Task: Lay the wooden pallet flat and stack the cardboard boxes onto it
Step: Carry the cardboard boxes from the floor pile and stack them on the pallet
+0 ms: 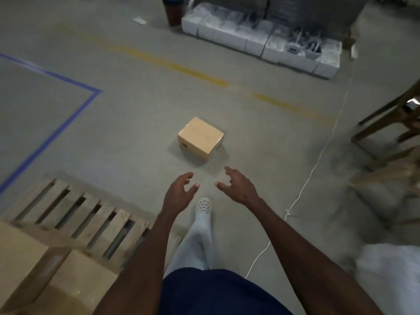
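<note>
On floor, one cardboard box [201, 138], two empty hands [180, 193].

A grey concrete floor [127, 123] carries a blue tape line [56, 130] forming a corner at its left side and a worn yellow stripe [181, 69] running diagonally across. Along the far edge stands a row of white bins [256, 42], with a dark red cylindrical container [173, 13] just beside their left end. A white cord [318, 155] trails down the right side, near wooden chair legs [386, 119].
</note>
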Available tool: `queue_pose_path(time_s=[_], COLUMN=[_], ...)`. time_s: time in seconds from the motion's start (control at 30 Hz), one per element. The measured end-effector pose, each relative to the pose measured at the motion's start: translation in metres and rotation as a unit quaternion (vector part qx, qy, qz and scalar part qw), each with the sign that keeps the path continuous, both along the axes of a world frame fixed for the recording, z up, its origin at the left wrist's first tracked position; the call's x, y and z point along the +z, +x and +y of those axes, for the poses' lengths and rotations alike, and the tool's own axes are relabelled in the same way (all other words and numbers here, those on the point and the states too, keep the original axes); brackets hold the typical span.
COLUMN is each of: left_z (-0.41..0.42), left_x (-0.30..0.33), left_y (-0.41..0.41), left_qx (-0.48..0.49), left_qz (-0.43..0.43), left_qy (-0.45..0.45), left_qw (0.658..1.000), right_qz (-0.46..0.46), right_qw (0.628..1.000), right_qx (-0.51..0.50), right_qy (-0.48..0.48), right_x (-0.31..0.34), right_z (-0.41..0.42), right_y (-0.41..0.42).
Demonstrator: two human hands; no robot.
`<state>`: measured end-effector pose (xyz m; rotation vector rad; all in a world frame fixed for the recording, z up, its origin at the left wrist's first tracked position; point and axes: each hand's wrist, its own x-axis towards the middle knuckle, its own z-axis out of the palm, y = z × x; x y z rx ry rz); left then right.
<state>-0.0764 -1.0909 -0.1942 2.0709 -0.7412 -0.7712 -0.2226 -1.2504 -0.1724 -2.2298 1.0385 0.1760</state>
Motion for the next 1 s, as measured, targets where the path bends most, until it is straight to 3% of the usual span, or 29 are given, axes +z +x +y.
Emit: queue_pose_path(time_s=[0.27, 0.6, 0.87, 1.0], left_z=[-0.138, -0.268, -0.346, -0.386], left_x=[-0.039, -0.019, -0.040, -0.053], left_y=[0.084, 0.179, 0.228, 0.240], left_qx=[0.017, -0.046, 0.001, 0.081], left_qz=[0.058, 0.022, 0.039, 0.079], left_qy=[0.013, 0.039, 0.089, 0.130], left_qw=[0.998, 0.998, 0.995, 0.985], right_qz=[0.083, 0.092, 0.106, 0.120], right_qw=[0.996, 0.995, 0.991, 0.984], right_qx=[-0.004, 0.007, 0.051, 0.105], right_qy=[0.026, 0.040, 0.057, 0.078], right_x=[-0.010, 0.005, -0.024, -0.046], right_z=[-0.136, -0.279, -0.409, -0.484], right_y=[0.069, 0.163, 0.220, 0.257])
